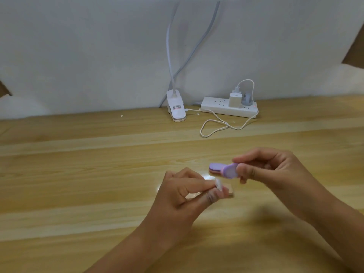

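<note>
Two forearms [137, 243] enter from 6 and 4 o'clock, and the two hands meet low over the tabletop [78, 174]. The left hand [183, 196], at 6 o'clock from the middle of the view, pinches one small white chip [218, 185] between thumb and forefinger, with the other fingers curled under. One pink block [230, 191] shows just behind that chip, at the fingertips; whether the hand holds it or it lies on the wood cannot be told.

The right hand [269, 170], at 4 o'clock, pinches one purple disc [230, 171] with a pink rim between thumb and fingertips, at 1 o'clock from the chip and a little apart from it. One purple-topped slab [215, 167] sits at 10 o'clock of the disc, touching or overlapping it; whether the two are joined is unclear.

Far back at 12 o'clock stands one white lamp clip [175, 107], and at 1 o'clock lies one power strip [216, 105] carrying two plugs: a white charger [234, 100] and a grey plug [246, 99]. One white cable [214, 129] loops between charger and clip.
</note>
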Demonstrator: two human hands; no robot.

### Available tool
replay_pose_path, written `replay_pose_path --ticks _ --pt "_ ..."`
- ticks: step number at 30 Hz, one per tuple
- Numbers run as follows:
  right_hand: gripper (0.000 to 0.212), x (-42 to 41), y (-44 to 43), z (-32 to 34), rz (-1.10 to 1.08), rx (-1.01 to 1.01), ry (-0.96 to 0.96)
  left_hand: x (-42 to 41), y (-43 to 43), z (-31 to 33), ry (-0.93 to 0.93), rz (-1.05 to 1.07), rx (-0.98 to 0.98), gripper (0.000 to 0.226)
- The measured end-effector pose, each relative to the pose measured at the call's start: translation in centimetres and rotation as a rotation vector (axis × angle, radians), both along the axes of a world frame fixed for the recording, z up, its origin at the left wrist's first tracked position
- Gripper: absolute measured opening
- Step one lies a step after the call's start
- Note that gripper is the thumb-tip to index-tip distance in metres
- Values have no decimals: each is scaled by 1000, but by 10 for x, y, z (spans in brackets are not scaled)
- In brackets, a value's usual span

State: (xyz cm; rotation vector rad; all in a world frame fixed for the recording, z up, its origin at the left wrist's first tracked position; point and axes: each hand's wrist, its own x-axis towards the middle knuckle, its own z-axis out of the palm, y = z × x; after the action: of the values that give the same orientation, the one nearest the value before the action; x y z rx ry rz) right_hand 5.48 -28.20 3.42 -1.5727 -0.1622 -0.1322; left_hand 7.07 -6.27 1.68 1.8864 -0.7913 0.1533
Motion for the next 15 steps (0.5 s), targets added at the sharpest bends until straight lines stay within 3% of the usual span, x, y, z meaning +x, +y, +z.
replay_pose_path --ticks 4,7,15 --pt "12 15 -32 -14 -192 -264 156 10 -12 4 -10 94 -2 4" --pt "17 22 -41 -27 -246 -513 142 15 -25 5 -23 151 109 5" --pt "14 23 -41 -28 -303 -696 17 21 -39 0 -46 254 363 8"
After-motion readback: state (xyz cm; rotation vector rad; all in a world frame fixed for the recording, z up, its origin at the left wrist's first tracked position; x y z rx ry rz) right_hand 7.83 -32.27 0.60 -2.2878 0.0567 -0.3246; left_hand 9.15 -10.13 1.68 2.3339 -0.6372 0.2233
